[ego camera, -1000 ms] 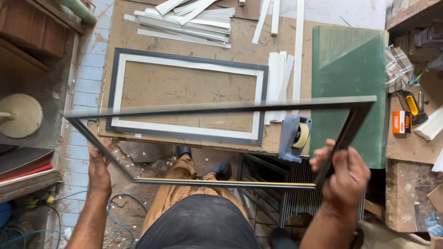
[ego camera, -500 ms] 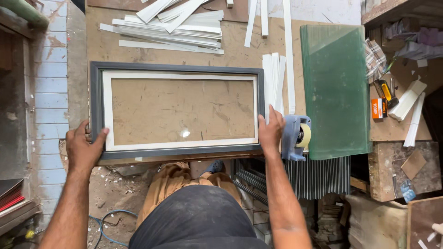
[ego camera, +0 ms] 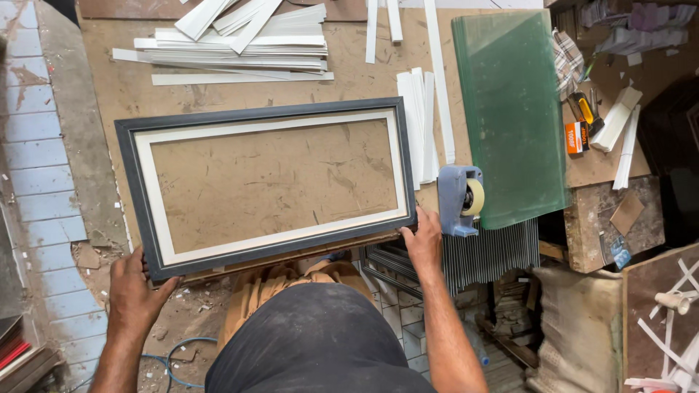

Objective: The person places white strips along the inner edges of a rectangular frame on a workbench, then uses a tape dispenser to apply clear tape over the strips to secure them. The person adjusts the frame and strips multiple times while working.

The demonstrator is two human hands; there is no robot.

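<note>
Left hand (ego camera: 135,295) grip closed on dark frame (ego camera: 266,185) corner, right hand (ego camera: 422,240) likewise

Both arms reach forward, left hand (ego camera: 133,291) and right hand (ego camera: 422,241) spread apart.

— Dark matt wooden frame (ego camera: 266,113), pale smooth inner border?
— Yes; scuffed brown board bench (ego camera: 349,73) beneath. Glossy green glass sheet (ego camera: 510,109) right — blue plastic tape dispenser (ego camera: 459,200) near it.
</note>
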